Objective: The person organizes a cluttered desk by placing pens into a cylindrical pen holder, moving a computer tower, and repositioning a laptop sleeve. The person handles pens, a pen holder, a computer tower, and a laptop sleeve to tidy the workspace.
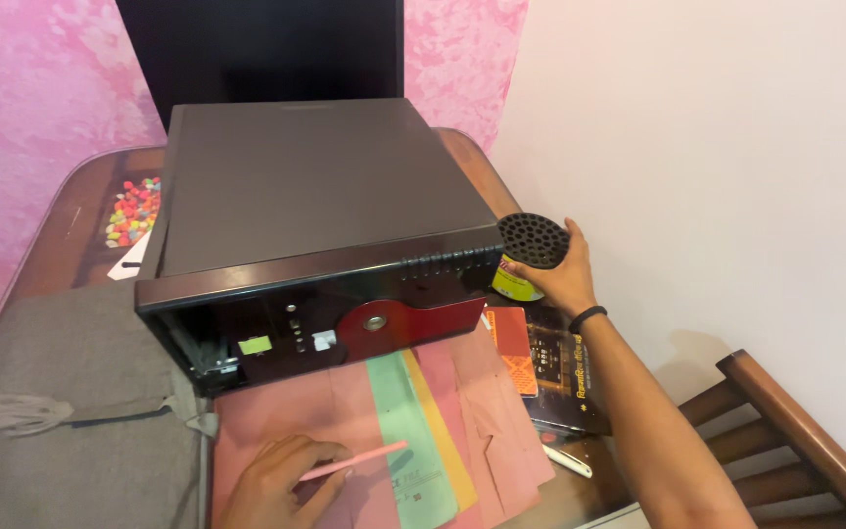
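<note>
A dark brown computer case (315, 186) lies on its side on the table, its front panel with a red curved section (413, 318) facing me. My left hand (276, 480) rests low on pink paper folders (345, 411) and pinches a thin pink stick (352, 461). My right hand (565, 274) reaches to the case's right front corner and grips a black round perforated fan-like part (533, 240). A black band sits on that wrist. A yellow can (513, 284) stands just below the hand.
A grey cloth (61, 392) covers the table's left side. Colourful small beads (134, 211) lie at the back left. A dark book and an orange card (560, 367) lie at the right, a wooden chair (795, 421) beyond. A black monitor (257, 49) stands behind.
</note>
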